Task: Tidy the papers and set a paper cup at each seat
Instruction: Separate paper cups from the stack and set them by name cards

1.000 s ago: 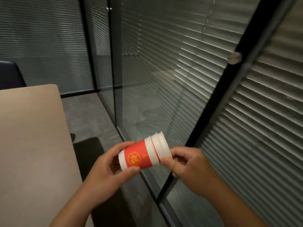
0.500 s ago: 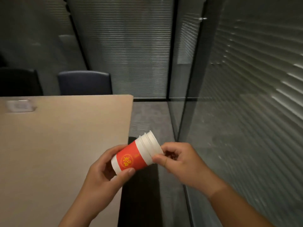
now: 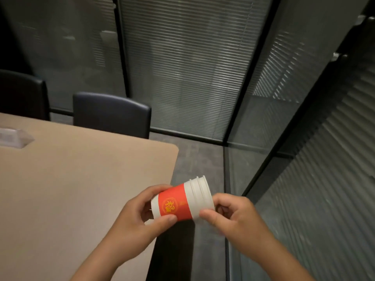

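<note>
A stack of red-and-white paper cups (image 3: 178, 199) lies on its side in the air, just off the right edge of the tan table (image 3: 71, 189). My left hand (image 3: 140, 218) grips the stack's base end. My right hand (image 3: 235, 218) pinches the white rims at the open end with thumb and fingers. Several nested rims show at that end. No papers are in view.
Two dark chairs (image 3: 111, 114) (image 3: 22, 94) stand at the table's far side. A clear plastic item (image 3: 14, 137) lies at the table's left edge. Glass walls with blinds (image 3: 304, 138) close in on the right and behind. A dark chair seat (image 3: 172, 250) sits below my hands.
My view has swung left, bringing the table and chairs into sight. Both hands keep hold of the cup stack, which has stayed between them.
</note>
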### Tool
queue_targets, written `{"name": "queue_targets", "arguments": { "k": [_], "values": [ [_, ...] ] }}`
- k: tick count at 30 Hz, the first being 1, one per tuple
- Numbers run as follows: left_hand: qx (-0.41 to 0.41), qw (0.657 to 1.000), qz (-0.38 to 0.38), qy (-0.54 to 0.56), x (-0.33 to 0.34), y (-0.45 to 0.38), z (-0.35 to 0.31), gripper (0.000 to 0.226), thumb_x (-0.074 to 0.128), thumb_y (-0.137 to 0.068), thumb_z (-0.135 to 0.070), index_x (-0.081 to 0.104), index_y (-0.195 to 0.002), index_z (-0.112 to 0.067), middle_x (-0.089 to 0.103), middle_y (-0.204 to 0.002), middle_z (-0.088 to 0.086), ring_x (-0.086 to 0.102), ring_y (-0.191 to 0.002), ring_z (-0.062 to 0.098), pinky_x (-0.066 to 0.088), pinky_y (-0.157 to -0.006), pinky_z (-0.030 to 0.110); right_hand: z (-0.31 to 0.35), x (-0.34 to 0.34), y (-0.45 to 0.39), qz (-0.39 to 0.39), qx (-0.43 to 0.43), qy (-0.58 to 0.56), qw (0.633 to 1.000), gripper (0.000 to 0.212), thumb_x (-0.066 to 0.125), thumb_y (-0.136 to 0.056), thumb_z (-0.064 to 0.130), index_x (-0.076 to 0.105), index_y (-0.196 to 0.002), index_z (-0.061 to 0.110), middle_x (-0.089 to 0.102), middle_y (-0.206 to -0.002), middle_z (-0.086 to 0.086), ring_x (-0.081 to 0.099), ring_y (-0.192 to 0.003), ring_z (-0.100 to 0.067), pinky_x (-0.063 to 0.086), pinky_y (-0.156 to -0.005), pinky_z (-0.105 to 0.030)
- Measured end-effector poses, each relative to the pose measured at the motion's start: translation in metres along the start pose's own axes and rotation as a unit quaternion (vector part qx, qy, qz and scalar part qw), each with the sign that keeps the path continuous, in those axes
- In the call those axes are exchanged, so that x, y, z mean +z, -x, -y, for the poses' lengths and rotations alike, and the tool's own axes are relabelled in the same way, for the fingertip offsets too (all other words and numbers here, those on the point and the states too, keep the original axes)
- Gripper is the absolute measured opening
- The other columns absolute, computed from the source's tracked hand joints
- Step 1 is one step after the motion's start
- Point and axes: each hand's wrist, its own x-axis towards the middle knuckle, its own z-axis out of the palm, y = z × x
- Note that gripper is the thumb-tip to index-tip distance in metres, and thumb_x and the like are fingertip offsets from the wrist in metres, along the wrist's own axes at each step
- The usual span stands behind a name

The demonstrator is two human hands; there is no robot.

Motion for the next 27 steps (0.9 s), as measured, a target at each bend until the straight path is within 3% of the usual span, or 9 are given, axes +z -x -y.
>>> {"name": "queue_targets", "arguments": {
  "k": [5,7,10,13,18,23,27],
  "values": [
    [0.016,0.999,0.039,0.001,0.019,-0.115,-0.009,0.051,0.083,-0.066,-0.023,0.065,-0.108,-0.044,0.067,-0.107,-0.015,0.068,-0.101,0.014,0.061,-0.074,0.029,-0.029,-0.051,-0.082,-0.056,0.003,0.009,0.998,0.014,0.070,-0.075,0.041,0.066,-0.071,0.028,0.046,-0.053,0.007,0.042,-0.052,-0.004,0.036,-0.053,-0.027],
    [0.022,0.999,0.048,-0.002,0.026,-0.157,-0.008,0.051,0.085,-0.068,-0.018,0.065,-0.106,-0.046,0.067,-0.107,-0.015,0.068,-0.099,0.013,0.061,-0.074,0.029,-0.043,-0.069,-0.115,-0.067,-0.003,0.017,0.998,0.013,0.069,-0.075,0.039,0.065,-0.070,0.028,0.046,-0.054,0.007,0.041,-0.053,-0.004,0.035,-0.053,-0.026],
    [0.032,0.999,0.036,-0.017,0.035,-0.229,-0.006,0.053,0.086,-0.072,-0.014,0.064,-0.105,-0.048,0.067,-0.105,-0.019,0.068,-0.096,0.007,0.061,-0.076,0.029,-0.068,-0.097,-0.180,-0.073,-0.016,0.018,0.997,0.009,0.067,-0.076,0.039,0.064,-0.068,0.037,0.048,-0.055,0.009,0.042,-0.054,-0.003,0.037,-0.054,-0.025],
    [0.034,0.999,0.005,-0.019,0.037,-0.300,-0.009,0.053,0.082,-0.074,-0.009,0.065,-0.104,-0.048,0.068,-0.104,-0.019,0.068,-0.093,0.007,0.062,-0.077,0.029,-0.089,-0.124,-0.257,-0.067,-0.040,0.004,0.997,0.012,0.064,-0.074,0.046,0.067,-0.074,0.034,0.051,-0.058,0.003,0.044,-0.056,-0.007,0.039,-0.055,-0.031],
    [0.022,0.999,-0.046,0.003,0.023,-0.413,-0.027,0.050,0.084,-0.069,-0.007,0.068,-0.112,-0.029,0.072,-0.101,-0.012,0.071,-0.089,0.010,0.059,-0.072,0.025,-0.105,-0.165,-0.393,-0.021,-0.074,-0.024,0.997,0.009,0.065,-0.074,0.043,0.069,-0.076,0.036,0.052,-0.059,0.008,0.043,-0.057,-0.008,0.037,-0.056,-0.032],
    [0.022,0.997,-0.067,0.014,-0.001,-0.511,-0.025,0.055,0.085,-0.068,-0.011,0.067,-0.117,-0.027,0.073,-0.109,-0.002,0.072,-0.093,0.014,0.057,-0.074,0.025,-0.116,-0.189,-0.509,0.010,-0.101,-0.008,0.995,0.007,0.066,-0.076,0.037,0.069,-0.076,0.031,0.050,-0.058,0.006,0.042,-0.056,-0.007,0.036,-0.054,-0.031],
    [0.032,0.996,-0.077,-0.002,-0.025,-0.586,-0.016,0.057,0.086,-0.068,-0.006,0.066,-0.118,-0.025,0.072,-0.113,-0.004,0.071,-0.099,0.015,0.056,-0.080,0.023,-0.127,-0.193,-0.592,0.027,-0.108,-0.001,0.994,0.002,0.067,-0.077,0.029,0.070,-0.078,0.029,0.054,-0.059,0.008,0.044,-0.057,-0.004,0.038,-0.056,-0.028]
  ]
}}
